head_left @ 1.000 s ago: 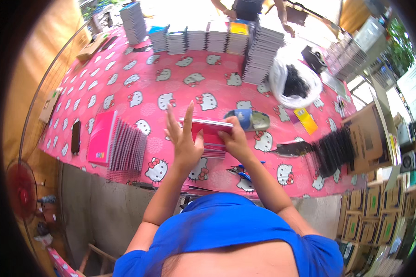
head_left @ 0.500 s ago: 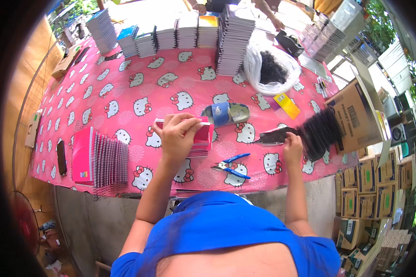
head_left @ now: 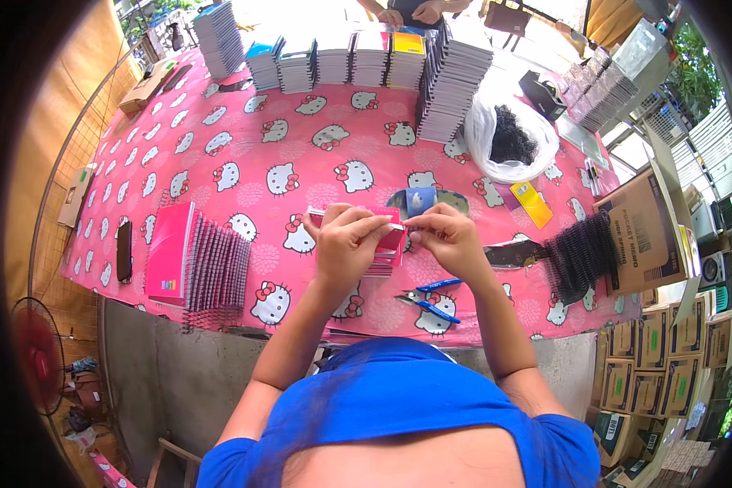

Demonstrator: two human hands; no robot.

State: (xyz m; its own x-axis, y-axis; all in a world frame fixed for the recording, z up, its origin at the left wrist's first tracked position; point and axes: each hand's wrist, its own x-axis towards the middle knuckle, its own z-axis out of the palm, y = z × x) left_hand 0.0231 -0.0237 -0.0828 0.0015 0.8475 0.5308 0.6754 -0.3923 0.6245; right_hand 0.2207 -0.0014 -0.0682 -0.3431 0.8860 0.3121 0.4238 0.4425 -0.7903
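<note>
My left hand [head_left: 343,248] grips a small pink notebook [head_left: 396,237] on edge, above more pink notebooks lying on the table. At its right edge my right hand [head_left: 451,241] is closed in a pinch; whatever the fingertips hold is too small to make out. Just below the hands lie blue-handled cutting pliers [head_left: 433,302], jaws apart. A blue slipper [head_left: 421,198] rests behind my right hand. To the right, a bundle of black spiral binding coils [head_left: 581,256] lies beside a flat black piece [head_left: 512,254]. Bound pink notebooks [head_left: 171,254] stand in a row at the left.
Tall notebook stacks [head_left: 455,85] line the far side of the pink patterned tablecloth [head_left: 248,203]. A white bag [head_left: 484,142] of black coils stands far right, near a cardboard box [head_left: 647,232]. A dark phone-like object [head_left: 124,252] lies at the left. Another person's hands [head_left: 411,15] show across the table.
My right hand has moved left from the black coils to the notebook's edge and now pinches there. My left hand still grips the notebook. The whole view has shifted slightly.
</note>
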